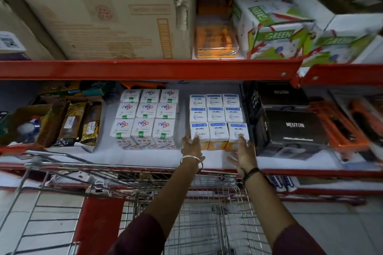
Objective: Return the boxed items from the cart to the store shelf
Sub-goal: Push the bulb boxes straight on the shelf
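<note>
A block of white-and-blue bulb boxes [217, 116] stands in rows on the white-lined middle shelf [145, 158]. Both my arms reach over the wire cart [207, 219]. My left hand [190, 146] rests with spread fingers against the left end of the front row. My right hand [242, 151] presses flat against the front row's right end. Neither hand has a box lifted. To the left stands a second block of white boxes with a coloured logo [146, 117]. The visible part of the cart basket shows no boxes.
A black Neuton box [290, 130] sits tight to the right of the bulb boxes, orange packs [339, 126] beyond it. Brown packets [72, 122] lie at the left. The red upper shelf beam [145, 69] carries a cardboard carton [107, 25] and green-printed boxes [273, 29].
</note>
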### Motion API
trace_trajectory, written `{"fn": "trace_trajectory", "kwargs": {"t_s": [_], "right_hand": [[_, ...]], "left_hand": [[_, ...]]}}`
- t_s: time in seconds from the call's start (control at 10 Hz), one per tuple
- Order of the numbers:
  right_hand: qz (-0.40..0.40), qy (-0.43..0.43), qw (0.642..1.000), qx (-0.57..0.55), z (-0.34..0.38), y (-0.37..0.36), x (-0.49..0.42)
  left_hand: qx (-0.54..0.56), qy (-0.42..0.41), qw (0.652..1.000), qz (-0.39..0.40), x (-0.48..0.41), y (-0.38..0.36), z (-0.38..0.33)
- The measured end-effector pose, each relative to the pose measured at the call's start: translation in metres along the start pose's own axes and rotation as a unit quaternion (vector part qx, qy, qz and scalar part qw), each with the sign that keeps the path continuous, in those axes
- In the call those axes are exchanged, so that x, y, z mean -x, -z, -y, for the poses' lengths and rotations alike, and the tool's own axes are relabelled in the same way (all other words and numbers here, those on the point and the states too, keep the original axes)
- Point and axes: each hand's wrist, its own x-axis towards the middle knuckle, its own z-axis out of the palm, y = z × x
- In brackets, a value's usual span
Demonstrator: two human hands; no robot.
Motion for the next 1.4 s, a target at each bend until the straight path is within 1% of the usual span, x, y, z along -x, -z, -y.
{"fn": "trace_trajectory", "kwargs": {"t_s": [0.1, 0.2, 0.3, 0.4, 0.5, 0.6, 0.7, 0.8, 0.9, 1.0, 1.1, 1.2, 1.3, 1.4], "right_hand": [[0.011, -0.002, 1.0, 0.003, -0.001, 0.003, -0.005], [0.013, -0.007, 1.0, -0.011, 0.002, 0.001, -0.01], [0.013, -0.014, 0.999, -0.033, 0.004, -0.003, -0.012], [0.014, -0.019, 0.998, -0.05, 0.003, -0.005, -0.012], [0.019, -0.018, 0.998, -0.054, 0.002, -0.003, -0.013], [0.028, -0.004, 1.0, -0.014, 0.003, 0.004, -0.006], [-0.017, 0.072, 0.994, 0.084, 0.011, 0.018, 0.02], [-0.055, 0.235, 0.956, 0.167, 0.02, 0.05, 0.056], [-0.111, 0.391, 0.856, 0.319, 0.03, 0.101, 0.062], [-0.14, 0.431, 0.747, 0.487, 0.036, 0.155, 0.03], [-0.139, 0.411, 0.679, 0.592, 0.042, 0.191, -0.005], [-0.123, 0.409, 0.649, 0.63, 0.048, 0.205, -0.026], [-0.121, 0.427, 0.641, 0.626, 0.055, 0.204, -0.037], [-0.132, 0.441, 0.628, 0.627, 0.06, 0.202, -0.046]], "left_hand": [[-0.072, -0.05, 0.996, -0.017, -0.007, -0.002, 0.005], [-0.066, -0.071, 0.995, -0.037, -0.017, -0.005, 0.007], [-0.039, -0.072, 0.995, -0.053, -0.013, -0.006, 0.0], [-0.036, -0.083, 0.994, -0.068, -0.014, -0.007, 0.002], [0.064, -0.063, 0.993, -0.07, -0.009, -0.009, 0.003], [0.082, -0.061, 0.989, -0.108, 0.005, -0.014, 0.006], [-0.009, -0.207, 0.959, -0.193, 0.037, -0.023, 0.014], [-0.145, -0.454, 0.87, -0.129, 0.072, -0.041, 0.026], [-0.289, -0.557, 0.779, 0.002, 0.079, -0.067, 0.035], [-0.433, -0.597, 0.671, 0.072, 0.079, -0.103, 0.038], [-0.558, -0.61, 0.56, 0.057, 0.076, -0.135, 0.037], [-0.629, -0.596, 0.498, 0.034, 0.067, -0.155, 0.039], [-0.657, -0.58, 0.481, 0.02, 0.059, -0.162, 0.038], [-0.662, -0.583, 0.47, -0.004, 0.061, -0.166, 0.038]]}}
